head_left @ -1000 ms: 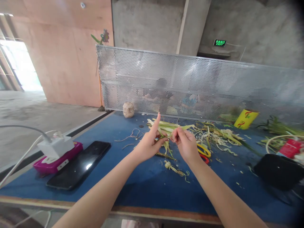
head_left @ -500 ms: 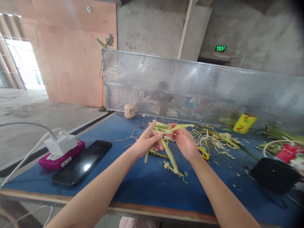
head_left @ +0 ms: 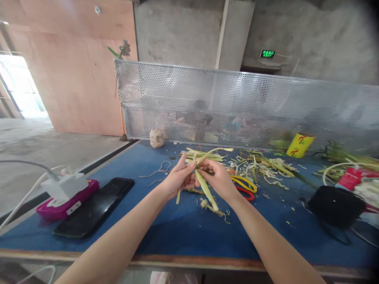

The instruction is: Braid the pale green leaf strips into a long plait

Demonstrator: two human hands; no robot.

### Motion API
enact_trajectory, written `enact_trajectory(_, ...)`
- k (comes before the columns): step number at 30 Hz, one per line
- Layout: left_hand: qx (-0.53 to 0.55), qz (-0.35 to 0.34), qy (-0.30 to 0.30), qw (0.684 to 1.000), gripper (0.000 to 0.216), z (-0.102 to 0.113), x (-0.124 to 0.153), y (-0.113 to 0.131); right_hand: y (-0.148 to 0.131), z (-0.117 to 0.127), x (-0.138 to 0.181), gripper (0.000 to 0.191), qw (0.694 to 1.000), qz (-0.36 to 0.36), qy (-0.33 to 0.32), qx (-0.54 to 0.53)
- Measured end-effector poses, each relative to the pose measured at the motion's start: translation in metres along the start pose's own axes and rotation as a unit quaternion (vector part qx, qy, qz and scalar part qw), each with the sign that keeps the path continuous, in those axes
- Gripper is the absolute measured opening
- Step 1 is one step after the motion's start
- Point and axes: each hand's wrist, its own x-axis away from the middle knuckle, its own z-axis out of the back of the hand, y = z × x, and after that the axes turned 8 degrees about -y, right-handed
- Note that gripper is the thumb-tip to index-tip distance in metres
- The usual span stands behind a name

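Observation:
Pale green leaf strips cross between my two hands above the blue table. My left hand pinches them where they cross, thumb on top. From the other side, my right hand closes its fingers on the strips near the same crossing. One strip slants down toward the table, ending in a rooty, stringy tip; another points up and to the right. A narrow end hangs below my left hand. Behind my hands lies a bundle of green stalks. Beside my right wrist are yellow and red looped handles, partly hidden.
On the left of the blue table lie a black phone and a magenta power strip with a white plug. Plant scraps, a yellow packet and a black object are at right. A perforated metal screen stands behind.
My right hand has shifted in toward my left, and the upper strip now points more steeply up. More of the yellow and red handles shows. The whole view has shifted slightly.

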Motion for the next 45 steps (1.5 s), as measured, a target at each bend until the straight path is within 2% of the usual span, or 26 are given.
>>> enact_trajectory(3, 0.015, -0.023, 0.054, 0.998, 0.089, 0.0, -0.003, -0.002, -0.004, 0.001, 0.002, 0.009, 0.999, 0.02, 0.027, 0.033)
enact_trajectory(8, 0.044, -0.04, 0.099, 0.993, 0.077, 0.001, -0.008, -0.002, -0.007, 0.003, 0.003, 0.007, 0.984, 0.08, 0.081, 0.138)
enact_trajectory(14, 0.025, -0.024, 0.046, 0.998, 0.072, 0.004, -0.008, -0.003, -0.007, 0.006, 0.003, 0.005, 0.975, 0.112, 0.065, 0.179)
enact_trajectory(21, -0.003, -0.078, 0.071, 0.994, 0.087, -0.001, -0.004, 0.0, 0.0, 0.004, 0.001, 0.012, 0.988, 0.104, 0.036, 0.108)
enact_trajectory(24, -0.064, -0.1, 0.059, 0.991, 0.092, 0.0, -0.003, 0.002, 0.003, 0.008, -0.001, 0.012, 0.982, 0.104, 0.054, 0.148)
enact_trajectory(27, -0.203, -0.129, 0.068, 0.968, 0.096, 0.001, -0.002, 0.004, 0.006, 0.015, -0.002, 0.012, 0.976, 0.099, 0.071, 0.183)
enact_trajectory(29, -0.295, -0.149, 0.067, 0.941, 0.095, 0.0, 0.0, 0.004, 0.008, 0.019, -0.003, 0.017, 0.983, 0.065, 0.082, 0.149)
enact_trajectory(31, -0.357, -0.164, 0.055, 0.918, 0.089, -0.002, 0.003, 0.003, 0.01, 0.021, -0.004, 0.021, 0.993, 0.045, 0.065, 0.093)
enact_trajectory(34, -0.4, -0.172, 0.026, 0.9, 0.085, -0.007, 0.007, 0.002, 0.013, 0.019, -0.006, 0.019, 0.998, 0.058, 0.027, 0.024)
enact_trajectory(37, -0.404, -0.169, 0.005, 0.899, 0.087, -0.01, 0.009, 0.0, 0.016, 0.014, -0.006, 0.016, 0.997, 0.048, 0.035, -0.056)
enact_trajectory(40, -0.386, -0.161, 0.009, 0.908, 0.082, -0.012, 0.009, 0.0, 0.018, 0.011, -0.006, 0.019, 0.991, 0.018, 0.046, -0.124)
enact_trajectory(45, -0.39, -0.179, 0.015, 0.903, 0.079, -0.013, 0.008, 0.002, 0.022, 0.009, -0.005, 0.017, 0.985, 0.037, 0.083, -0.147)
